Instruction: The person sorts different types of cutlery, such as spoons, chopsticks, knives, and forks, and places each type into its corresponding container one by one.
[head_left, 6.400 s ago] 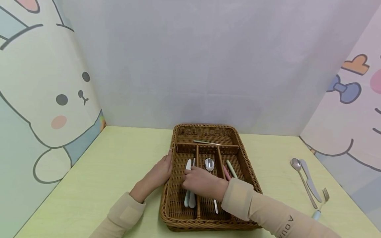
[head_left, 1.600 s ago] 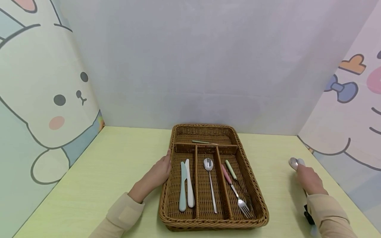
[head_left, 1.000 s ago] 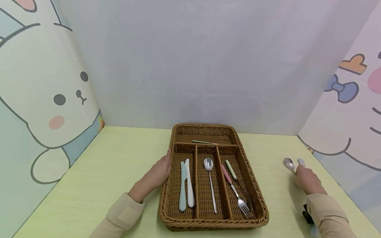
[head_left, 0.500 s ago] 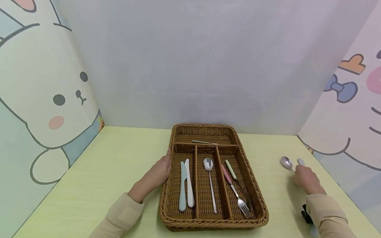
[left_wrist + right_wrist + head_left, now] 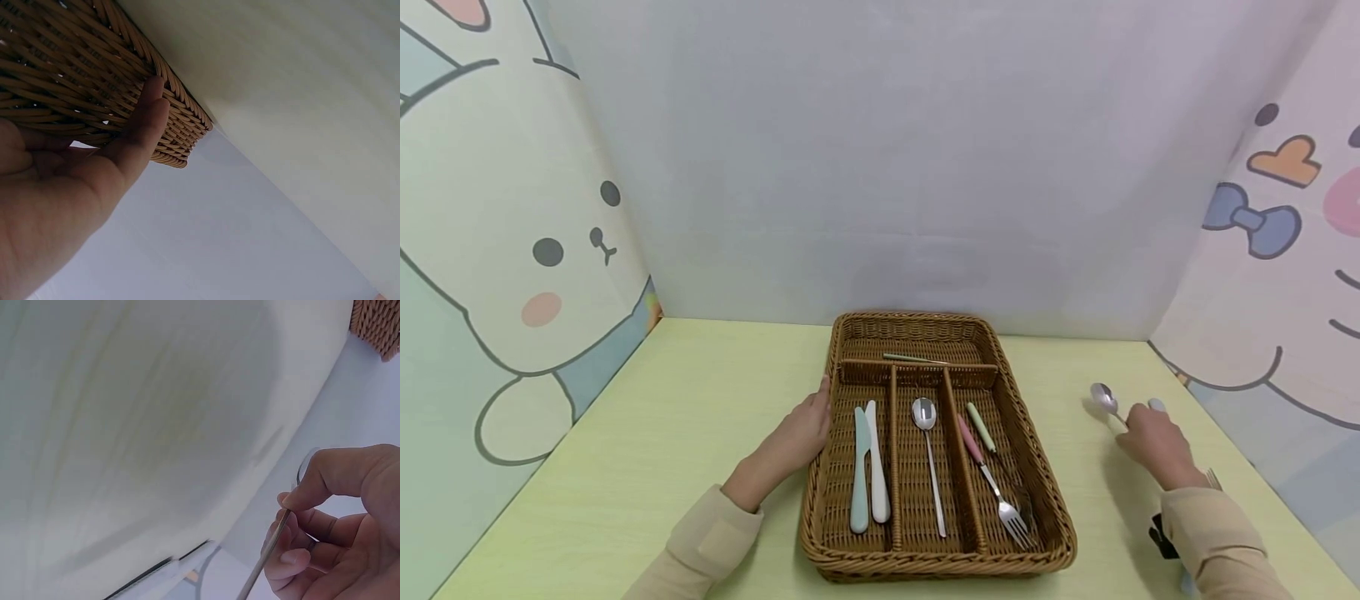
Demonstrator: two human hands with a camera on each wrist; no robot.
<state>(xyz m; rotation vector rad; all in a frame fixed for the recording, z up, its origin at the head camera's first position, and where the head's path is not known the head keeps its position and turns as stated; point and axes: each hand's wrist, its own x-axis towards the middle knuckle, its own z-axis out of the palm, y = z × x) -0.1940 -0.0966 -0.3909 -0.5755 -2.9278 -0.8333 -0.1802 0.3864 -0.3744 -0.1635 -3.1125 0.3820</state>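
In the head view my right hand (image 5: 1157,442) holds a metal spoon (image 5: 1103,397) over the table's right side, bowl pointing away to the left. The right wrist view shows thumb and fingers pinching its thin handle (image 5: 265,556). My left hand (image 5: 793,433) rests against the left outer wall of a brown wicker cutlery basket (image 5: 940,568), its fingers (image 5: 140,134) extended along the weave. Inside lie a pale blue knife (image 5: 860,483) and a white knife (image 5: 878,483), a spoon (image 5: 925,414), a pink-handled fork (image 5: 1013,522) and a green-handled piece (image 5: 981,427) whose far end is dim.
A thin green-handled utensil (image 5: 913,359) lies in the basket's back compartment. Beyond the right hand shows the end of a knife (image 5: 1157,405), mostly covered. Fork tines (image 5: 1213,480) peek out beside the right sleeve. A pale wall (image 5: 917,167) stands behind the table.
The right hand has moved from the basket's left compartment to the table's right side and taken the spoon, shifting it left and lifting it. The left hand has stayed at the basket.
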